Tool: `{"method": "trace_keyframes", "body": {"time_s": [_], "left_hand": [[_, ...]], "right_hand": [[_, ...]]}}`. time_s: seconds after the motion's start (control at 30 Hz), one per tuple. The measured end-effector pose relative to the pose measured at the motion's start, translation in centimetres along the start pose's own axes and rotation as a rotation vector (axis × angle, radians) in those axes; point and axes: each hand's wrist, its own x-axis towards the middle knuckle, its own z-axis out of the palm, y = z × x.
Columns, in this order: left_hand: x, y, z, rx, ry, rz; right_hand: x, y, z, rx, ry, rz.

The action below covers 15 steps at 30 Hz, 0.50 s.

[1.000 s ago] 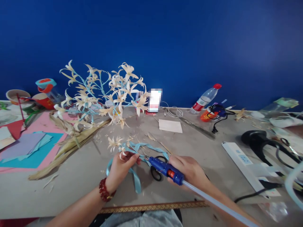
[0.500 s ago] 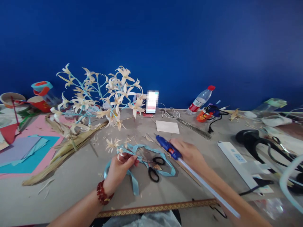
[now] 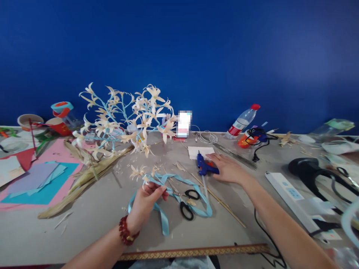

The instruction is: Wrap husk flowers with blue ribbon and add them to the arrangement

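My left hand (image 3: 151,200), wearing a red bead bracelet, pinches the blue-wrapped stem of a small cream flower sprig (image 3: 138,172). Light blue ribbon (image 3: 165,222) trails below that hand and loops to the right. Within the loop lie scissors with black handles (image 3: 186,210). A blue hot glue gun (image 3: 202,165) rests on the table, its nozzle over a white card (image 3: 193,152) and its clear glue stick pointing back toward me. My right hand (image 3: 228,169) lies flat at the end of the gun's handle, fingers stretched forward and not wrapped around it.
A large branch of cream flowers (image 3: 146,119) stands at the back left beside dried husks (image 3: 89,179) and coloured paper (image 3: 42,186). Behind are a phone (image 3: 183,125), a coiled white cable (image 3: 206,137) and a bottle (image 3: 242,121). A power strip (image 3: 291,201) lies to the right.
My right hand has set the glue gun down on the table, nozzle at the white card, and loosened from it. My left hand keeps its pinch. The view has shifted slightly left.
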Motion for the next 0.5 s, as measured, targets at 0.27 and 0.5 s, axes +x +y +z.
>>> {"method": "trace_keyframes", "body": {"time_s": [0.27, 0.5], "left_hand": [[-0.3, 0.2, 0.1, -0.08, -0.014, -0.062], [-0.4, 0.2, 0.3, -0.023, -0.028, -0.056]], "right_hand": [[-3.9, -13.5, -2.9, 0.117, 0.578, -0.337], [-3.6, -19.2, 0.0, 0.096, 0.644, -0.214]]}}
